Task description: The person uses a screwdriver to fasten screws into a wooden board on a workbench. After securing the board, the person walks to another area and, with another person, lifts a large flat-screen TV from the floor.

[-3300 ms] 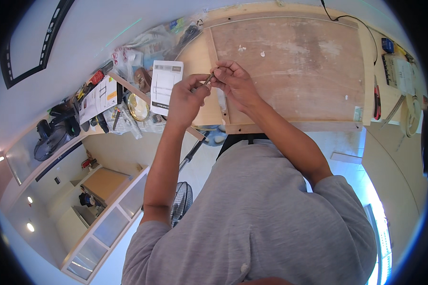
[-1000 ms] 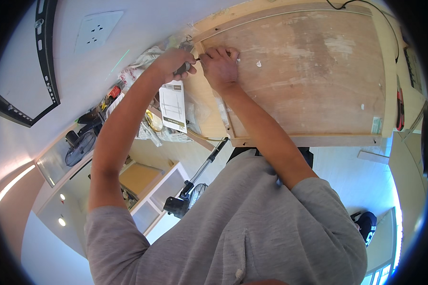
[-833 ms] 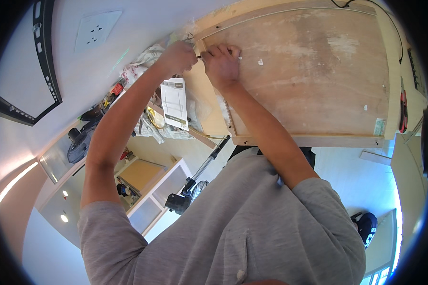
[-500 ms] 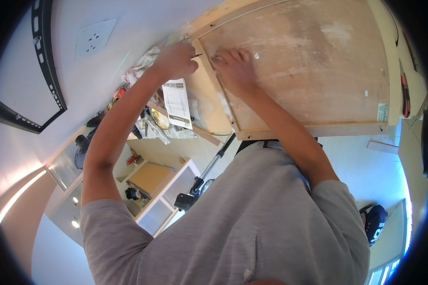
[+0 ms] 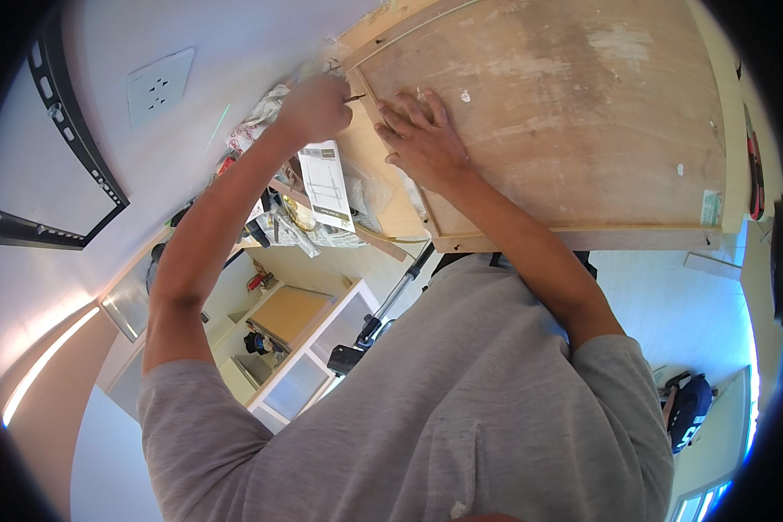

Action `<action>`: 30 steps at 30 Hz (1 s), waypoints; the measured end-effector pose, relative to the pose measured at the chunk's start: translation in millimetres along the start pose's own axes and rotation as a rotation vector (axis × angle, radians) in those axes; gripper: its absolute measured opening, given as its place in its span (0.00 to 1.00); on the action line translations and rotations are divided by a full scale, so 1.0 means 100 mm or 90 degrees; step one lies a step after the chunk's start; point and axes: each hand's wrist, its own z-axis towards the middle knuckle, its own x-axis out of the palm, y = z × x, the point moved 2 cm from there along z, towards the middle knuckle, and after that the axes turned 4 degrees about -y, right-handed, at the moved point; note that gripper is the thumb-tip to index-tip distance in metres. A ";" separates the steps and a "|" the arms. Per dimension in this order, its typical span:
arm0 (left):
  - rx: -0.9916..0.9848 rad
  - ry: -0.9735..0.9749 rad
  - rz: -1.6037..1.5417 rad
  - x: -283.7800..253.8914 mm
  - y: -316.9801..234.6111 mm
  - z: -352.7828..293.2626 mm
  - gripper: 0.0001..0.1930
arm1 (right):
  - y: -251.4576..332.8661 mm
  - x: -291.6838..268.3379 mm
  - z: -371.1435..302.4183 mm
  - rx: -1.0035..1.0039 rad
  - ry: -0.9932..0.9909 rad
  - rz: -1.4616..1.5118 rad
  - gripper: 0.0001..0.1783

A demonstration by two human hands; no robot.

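A large wooden panel (image 5: 574,130) with a raised frame strip (image 5: 370,96) along its edges lies in front of my body. My left hand (image 5: 316,106), slightly blurred, is closed just left of that strip. From it a thin dark-tipped tool (image 5: 354,98) points right at the strip; its handle is hidden in the fist, and I cannot tell whether the tip touches the wood. My right hand (image 5: 424,143) lies on the panel with fingers spread, fingertips close to the strip. Small dark screws or holes show at the frame's corners.
Left of the panel lie a printed sheet (image 5: 324,183) and a pile of plastic bags and tools. A black slotted metal bracket (image 5: 78,148) and a socket plate (image 5: 159,85) are on the wall. A red-and-black cutter (image 5: 754,170) lies at the right. A white cabinet (image 5: 309,374) stands below.
My right hand has gone from blurred, partly curled fingers to lying spread on the panel. My left hand stays closed around the tool by the strip. The view has shifted slightly.
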 end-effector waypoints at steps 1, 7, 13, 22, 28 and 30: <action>0.015 -0.026 0.143 -0.01 -0.07 -0.02 0.13 | 0.00 0.00 0.01 0.005 0.013 -0.007 0.31; 0.071 -0.084 0.078 0.01 -0.03 -0.09 0.14 | 0.01 -0.07 0.02 0.003 0.021 -0.022 0.30; -0.510 0.119 -0.757 0.08 0.25 -0.12 0.12 | 0.02 -0.04 0.00 0.003 0.007 -0.013 0.30; -0.088 0.119 0.106 -0.02 -0.17 -0.01 0.12 | -0.01 -0.01 0.01 -0.007 -0.011 -0.017 0.32; -0.099 -0.026 -0.097 -0.05 -0.12 -0.13 0.15 | 0.00 -0.04 0.00 -0.019 -0.003 -0.015 0.32; -0.240 -0.023 -0.387 -0.02 0.02 -0.12 0.14 | 0.01 -0.04 0.00 -0.019 0.004 -0.013 0.32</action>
